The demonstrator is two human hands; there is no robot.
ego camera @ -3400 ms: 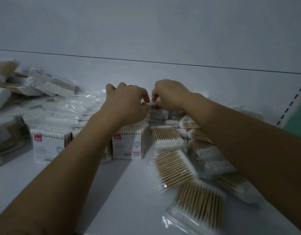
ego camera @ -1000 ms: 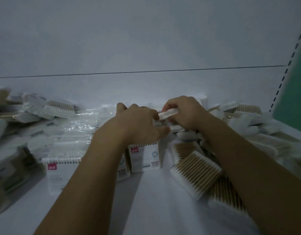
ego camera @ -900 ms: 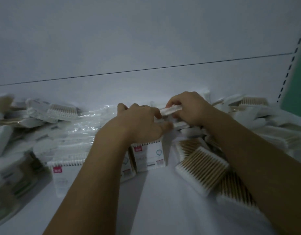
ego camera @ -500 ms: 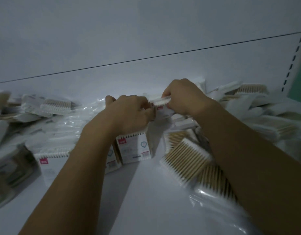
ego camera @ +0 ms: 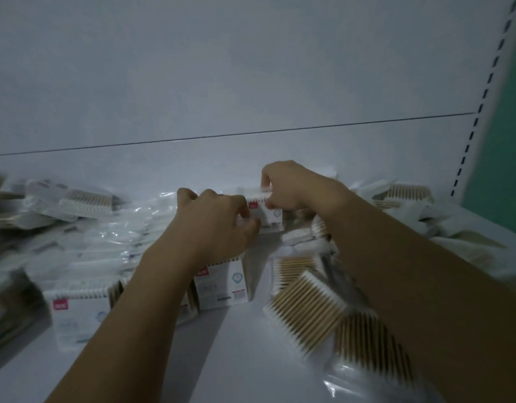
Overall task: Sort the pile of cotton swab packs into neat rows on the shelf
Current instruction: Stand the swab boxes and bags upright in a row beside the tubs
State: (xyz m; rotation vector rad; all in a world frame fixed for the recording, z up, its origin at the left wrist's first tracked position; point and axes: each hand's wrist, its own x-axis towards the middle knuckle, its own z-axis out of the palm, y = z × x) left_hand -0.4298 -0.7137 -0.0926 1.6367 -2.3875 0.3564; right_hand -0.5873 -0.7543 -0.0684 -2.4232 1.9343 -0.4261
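Both of your hands meet on one cotton swab pack (ego camera: 269, 213), which stands upright near the back of the shelf (ego camera: 239, 362). Your right hand (ego camera: 294, 184) pinches its top edge of white tips. Your left hand (ego camera: 219, 225) is curled at its left edge with the thumb against the printed face. The back of that hand hides its fingertips, so you cannot see how firmly they hold.

The back panel (ego camera: 251, 82) rises just behind the pack. Between your forearms a bare wedge of shelf runs from the near edge of the view up to the labelled front pack (ego camera: 223, 283), which stands upright under your left wrist. A second upright pack (ego camera: 76, 315) stands to its left, and your left forearm covers the gap between the two.

To the right, loose flat packs (ego camera: 306, 309) showing wooden sticks lie tilted and overlapping, touching your right forearm. More loose packs are heaped at the far right (ego camera: 408, 193), near the slotted upright (ego camera: 483, 97) and the green wall (ego camera: 509, 117) that close that side. To the left, clear-wrapped packs (ego camera: 111, 237) lie in a glossy mass, with a blurred heap (ego camera: 85, 199) behind them that runs off the left edge of the view.

The light is dim and the outer areas are smeared, so you cannot read the label print or tell single packs apart inside the heaps. Your right forearm hides the packs beneath it, and the lowest pack at the right is cut off by the frame.
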